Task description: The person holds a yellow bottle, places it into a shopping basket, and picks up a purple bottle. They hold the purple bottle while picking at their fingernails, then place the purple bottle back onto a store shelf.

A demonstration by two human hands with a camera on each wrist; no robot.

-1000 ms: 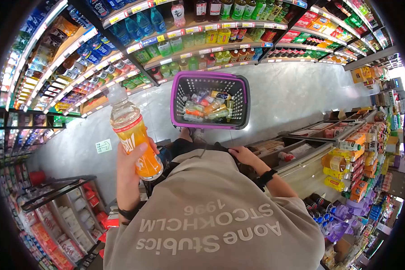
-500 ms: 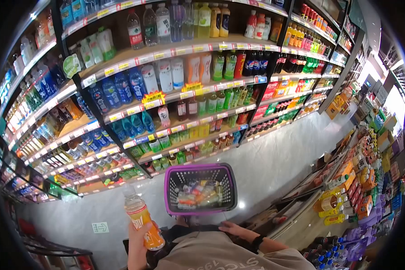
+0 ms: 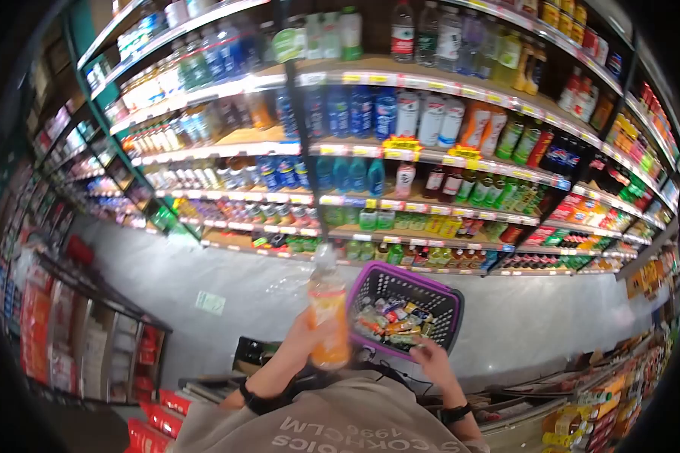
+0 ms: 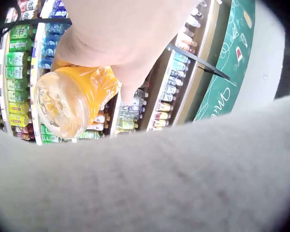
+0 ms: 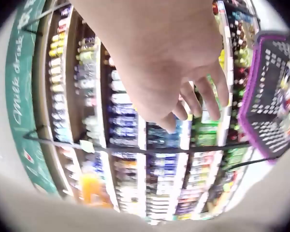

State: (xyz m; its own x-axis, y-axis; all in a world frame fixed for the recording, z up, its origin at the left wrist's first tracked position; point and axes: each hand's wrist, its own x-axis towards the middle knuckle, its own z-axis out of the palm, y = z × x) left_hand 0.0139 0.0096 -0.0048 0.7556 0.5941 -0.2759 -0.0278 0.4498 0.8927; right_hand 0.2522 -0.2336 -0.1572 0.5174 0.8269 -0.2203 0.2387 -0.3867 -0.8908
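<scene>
An upright clear bottle with an orange label (image 3: 329,321) is gripped by my left hand (image 3: 304,343), left of the basket. In the left wrist view the bottle's clear base (image 4: 62,105) faces the camera, with the left hand (image 4: 121,36) round its orange label. My right hand (image 3: 434,362) is over the near right edge of the purple-rimmed basket (image 3: 366,285), holding nothing visible. Several drinks and packets (image 3: 400,321) lie in the basket. In the right wrist view the right hand's (image 5: 169,63) fingers hang loosely bent, apart from the basket (image 5: 253,92).
Long shelves of bottled drinks (image 3: 446,158) run across the front and curve away on both sides. A low rack (image 3: 91,340) with red packs stands at the left. At the lower right are stacked drinks (image 3: 582,423). Grey floor (image 3: 159,283) lies between.
The head view has turned left, so the basket appears further right. My left hand, still gripping the bottle, is closer to the basket. My right hand has moved from beside my body toward the basket.
</scene>
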